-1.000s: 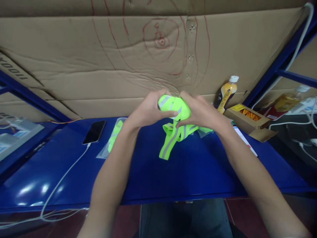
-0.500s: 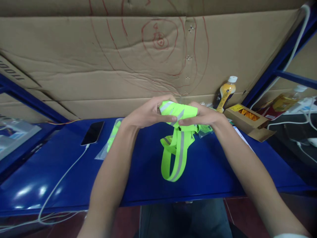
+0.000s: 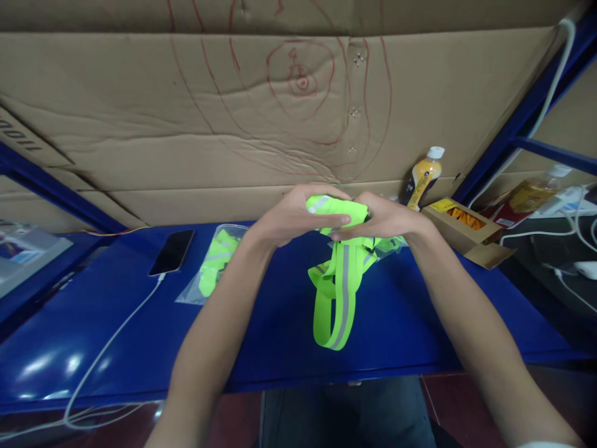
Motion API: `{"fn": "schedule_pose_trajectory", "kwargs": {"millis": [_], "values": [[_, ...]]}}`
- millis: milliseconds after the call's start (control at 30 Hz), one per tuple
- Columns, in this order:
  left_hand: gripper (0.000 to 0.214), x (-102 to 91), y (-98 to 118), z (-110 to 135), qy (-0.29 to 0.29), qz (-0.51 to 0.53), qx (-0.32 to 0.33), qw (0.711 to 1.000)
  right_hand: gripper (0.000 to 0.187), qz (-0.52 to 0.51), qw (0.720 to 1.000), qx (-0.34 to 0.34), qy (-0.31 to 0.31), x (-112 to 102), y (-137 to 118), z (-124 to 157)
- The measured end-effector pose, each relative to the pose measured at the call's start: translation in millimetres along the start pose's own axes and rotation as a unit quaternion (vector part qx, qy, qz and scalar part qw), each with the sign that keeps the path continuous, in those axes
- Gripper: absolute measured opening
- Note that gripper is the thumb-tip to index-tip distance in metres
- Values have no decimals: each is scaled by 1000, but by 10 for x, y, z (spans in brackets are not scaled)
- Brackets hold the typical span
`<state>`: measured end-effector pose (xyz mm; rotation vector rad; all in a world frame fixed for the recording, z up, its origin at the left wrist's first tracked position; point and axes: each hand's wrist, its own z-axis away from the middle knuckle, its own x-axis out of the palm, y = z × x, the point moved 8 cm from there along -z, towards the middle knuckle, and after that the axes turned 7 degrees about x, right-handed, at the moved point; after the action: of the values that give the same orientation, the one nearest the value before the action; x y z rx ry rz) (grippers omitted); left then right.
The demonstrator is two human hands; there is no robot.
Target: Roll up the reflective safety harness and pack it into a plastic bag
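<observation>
A bunched reflective strap [image 3: 342, 267], neon yellow-green with a silver-grey stripe, is held between both hands above the blue table. My left hand [image 3: 298, 214] grips the folded upper part from the left, thumb lying across its front. From the right, my right hand [image 3: 380, 218] closes on the same bundle, thumb in front just below the left thumb. Long loops of the strap hang below the hands. My fingers behind the bundle are mostly hidden. Behind my right hand lies more yellow-green material in clear plastic [image 3: 394, 244], partly covered.
On the blue table [image 3: 280, 348], left of my arm, lie a bagged yellow-green strap [image 3: 217, 255] and a phone [image 3: 172, 252] on a white cable. A drink bottle [image 3: 425, 177] and an open carton [image 3: 466, 227] with orange packets stand at right. A cardboard wall [image 3: 140, 155] rises behind.
My hands and the strap have shifted slightly right. My left hand has slid closer to the right, thumb further across the bundle. More of the bagged strap at left now shows.
</observation>
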<state>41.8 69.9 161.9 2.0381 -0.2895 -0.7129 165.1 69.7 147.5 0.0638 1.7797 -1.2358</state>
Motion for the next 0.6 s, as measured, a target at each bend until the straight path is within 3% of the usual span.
{"fn": "schedule_pose_trajectory", "kwargs": {"millis": [133, 233, 367, 467, 600], "values": [[38, -34, -87, -4, 69, -2, -41, 997, 54, -21, 999, 33, 25, -9, 18, -4], [39, -178, -90, 9, 126, 36, -41, 991, 47, -109, 992, 38, 59, -48, -4, -18], [40, -383, -103, 42, 207, 126, -34, 970, 52, -225, 968, -5, 114, -80, -42, -59], [42, -421, -96, 53, 233, 141, -28, 962, 60, -283, 946, -26, 157, -78, 18, -104], [42, -411, -96, 37, 267, 124, -10, 955, 67, -369, 917, -44, 142, 5, 72, -172]]}}
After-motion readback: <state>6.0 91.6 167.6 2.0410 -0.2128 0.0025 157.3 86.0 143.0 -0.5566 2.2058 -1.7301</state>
